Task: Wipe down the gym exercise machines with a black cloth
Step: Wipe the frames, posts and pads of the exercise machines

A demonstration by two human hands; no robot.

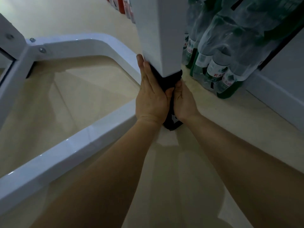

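Two bare forearms reach forward over the glossy cream tiled floor [79, 99] to the foot of a machine. The left grip [151, 96] lies with its fingers straight and together, flat against the near left face of the square white metal upright post [158, 38], pressing the soft black cloth [171, 78] onto it. The right grip [184, 102] meets it from the other side, thumb curled onto the cloth; its fingers pass out of sight behind the post. The cloth is wrapped round the post's lower end, between the two grips, and a dark fold hangs below their wrists. Left of the left grip, white painted frame tubes [65, 145] run across the floor and bend round to a bolted joint. Just right of the right grip, shrink-wrapped packs of green-labelled clear plastic water bottles [218, 63] stand on the floor against a pale wall [283, 63].
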